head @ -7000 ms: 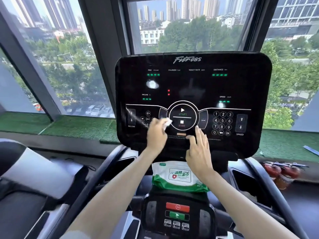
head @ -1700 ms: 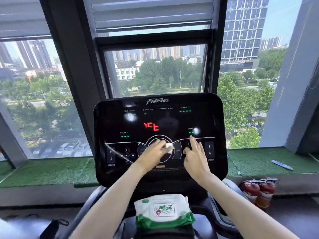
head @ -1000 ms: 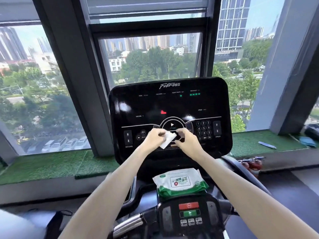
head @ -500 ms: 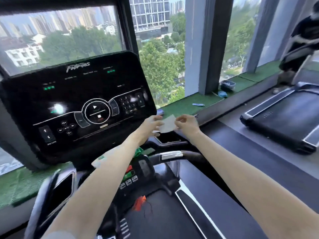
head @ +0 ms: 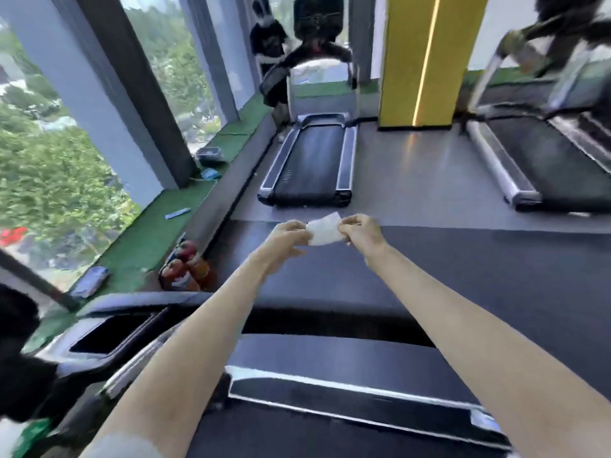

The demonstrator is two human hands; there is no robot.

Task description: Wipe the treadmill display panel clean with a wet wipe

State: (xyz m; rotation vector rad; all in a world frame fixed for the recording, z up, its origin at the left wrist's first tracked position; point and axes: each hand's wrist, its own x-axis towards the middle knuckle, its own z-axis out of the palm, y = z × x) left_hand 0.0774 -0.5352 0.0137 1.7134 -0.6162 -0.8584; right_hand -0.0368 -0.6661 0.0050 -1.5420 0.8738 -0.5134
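So both arms are stretched straight out and the wet wipe [head: 324, 229] is pulled between the two hands, up in the air, not touching any surface. The left hand [head: 288, 238] pinches the wipe's left edge with curled fingers, and the right hand [head: 361, 230] pinches the right edge the same way, so both hands are closed on it. The wipe is a small white sheet, a bit crumpled. Below the arms there's a dark treadmill deck [head: 347, 368] with a pale edge strip, and to the lower left a grey side tray [head: 112, 332] with a dark recess. Everything at that edge is smeared with blur, including a big black shape I can't make out. Past the hands is grey gym floor with another treadmill [head: 310, 160], a yellow pillar [head: 426, 57] beside it, and one more treadmill [head: 545, 160] off to the right. Along the windows [head: 49, 180] runs a strip of green turf [head: 145, 239], with a couple of red fire extinguishers [head: 185, 269] standing beside it. Someone in dark clothes [head: 269, 38] is at the far treadmill.
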